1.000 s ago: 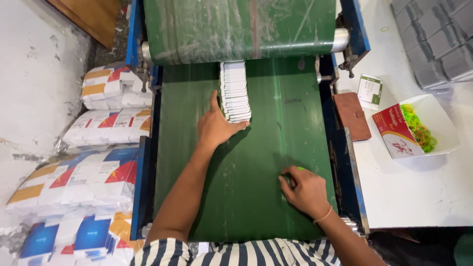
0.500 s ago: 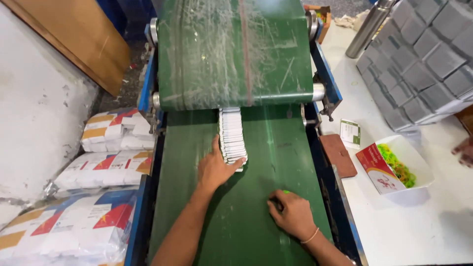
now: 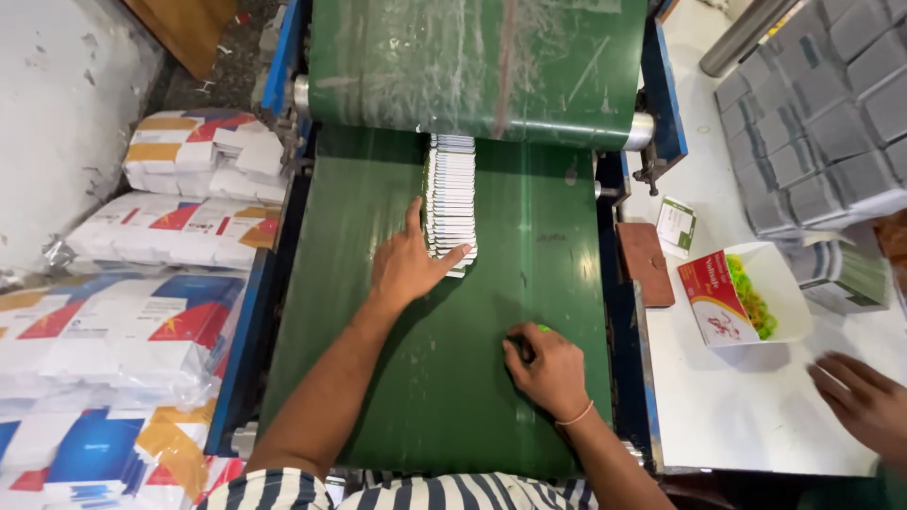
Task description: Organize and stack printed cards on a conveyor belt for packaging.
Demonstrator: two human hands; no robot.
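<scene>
Left hand braces a row of flat white cartons on the green belt

The left hand [image 3: 404, 269], its grip spread wide, presses the near end of the carton row [image 3: 451, 203], whose length runs away up the belt [image 3: 529, 274]; the right hand [image 3: 548, 370] is curled narrow around a small green thing [image 3: 542, 329].

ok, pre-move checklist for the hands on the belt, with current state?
1. Left hand on the stack: ok, fingers against its near end and left side.
2. Stack straight: ok, one overlapped row running out from under the roller.
3. Right hand grip: cannot tell, fist closed on the belt over something green, mostly hidden.
4. Belt path before the stack: ok, bare green.
5. Another person's hand: ok, on the white table, off the belt.
6. Belt moving: cannot tell.
</scene>
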